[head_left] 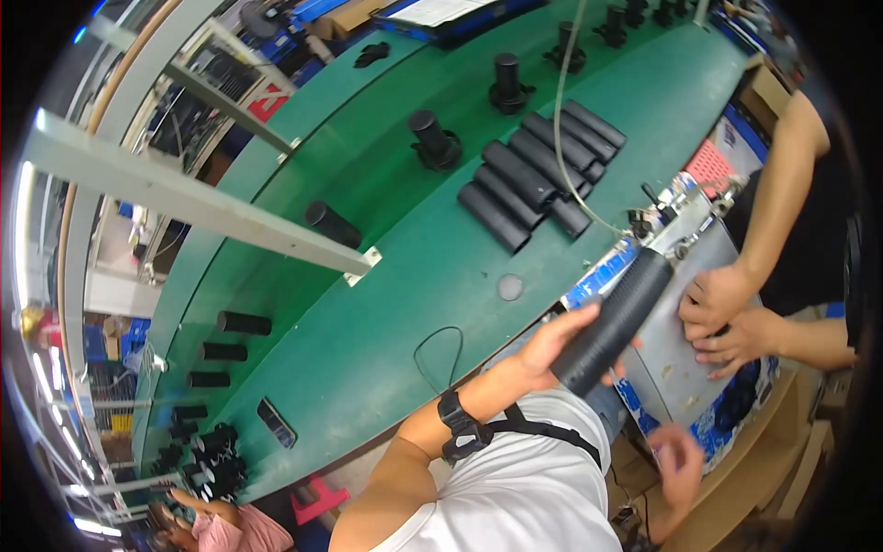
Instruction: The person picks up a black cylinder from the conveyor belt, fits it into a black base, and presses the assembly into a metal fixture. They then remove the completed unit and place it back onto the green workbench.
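Note:
My left hand (pixel 550 348) is wrapped around a black ribbed tube (pixel 618 317), held at a slant over the edge of a grey metal plate (pixel 658 350). The thumb lies along the tube's near side, and fingertips show on its far side. Lower right, my right hand (pixel 678 457) hovers apart from the tube beside the plate's near end. Its fingers are loosely bent, with nothing visible in them. Across the plate, a co-worker's two hands (pixel 722 317) work close together at a small dark piece that their fingers mostly hide.
Several black tubes (pixel 520 175) lie grouped on the green bench (pixel 395 368). Black fittings (pixel 434 143) stand in a row on the green belt behind. A grey disc (pixel 510 287), a cord loop (pixel 440 354) and a phone (pixel 277 423) lie nearer. Cardboard (pixel 773 451) is lower right.

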Demonstrator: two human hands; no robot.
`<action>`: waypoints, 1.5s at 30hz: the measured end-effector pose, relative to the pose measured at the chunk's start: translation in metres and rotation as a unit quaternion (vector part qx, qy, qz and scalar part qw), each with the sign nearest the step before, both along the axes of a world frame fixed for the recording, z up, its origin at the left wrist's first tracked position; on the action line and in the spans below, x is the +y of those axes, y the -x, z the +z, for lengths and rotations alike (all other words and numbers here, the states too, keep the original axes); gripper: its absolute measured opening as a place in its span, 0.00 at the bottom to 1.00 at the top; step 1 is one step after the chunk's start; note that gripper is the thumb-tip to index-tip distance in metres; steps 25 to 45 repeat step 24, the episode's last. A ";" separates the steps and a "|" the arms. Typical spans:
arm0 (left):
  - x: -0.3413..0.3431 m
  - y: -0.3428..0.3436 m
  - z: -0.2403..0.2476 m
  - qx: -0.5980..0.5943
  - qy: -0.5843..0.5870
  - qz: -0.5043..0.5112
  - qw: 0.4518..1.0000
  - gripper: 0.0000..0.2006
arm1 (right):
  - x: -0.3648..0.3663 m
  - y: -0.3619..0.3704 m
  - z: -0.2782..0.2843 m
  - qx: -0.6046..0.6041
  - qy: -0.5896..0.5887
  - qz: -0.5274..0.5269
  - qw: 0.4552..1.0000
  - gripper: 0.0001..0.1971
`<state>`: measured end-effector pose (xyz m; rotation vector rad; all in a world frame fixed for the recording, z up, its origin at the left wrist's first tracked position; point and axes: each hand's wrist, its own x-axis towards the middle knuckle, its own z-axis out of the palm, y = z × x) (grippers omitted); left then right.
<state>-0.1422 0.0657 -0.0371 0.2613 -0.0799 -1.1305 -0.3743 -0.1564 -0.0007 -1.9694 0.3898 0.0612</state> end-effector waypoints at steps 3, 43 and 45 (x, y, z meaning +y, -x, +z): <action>-0.027 0.017 0.006 -0.044 0.050 -0.161 0.985 0.25 | 0.018 -0.052 -0.021 -0.186 -0.173 -0.150 0.955 0.42; -0.073 0.035 -0.022 -0.339 -0.129 -0.263 0.894 0.22 | -0.011 -0.062 -0.015 -0.467 -0.414 -0.095 0.775 0.31; -0.073 0.035 -0.022 -0.339 -0.129 -0.263 0.894 0.22 | -0.011 -0.062 -0.015 -0.467 -0.414 -0.095 0.775 0.31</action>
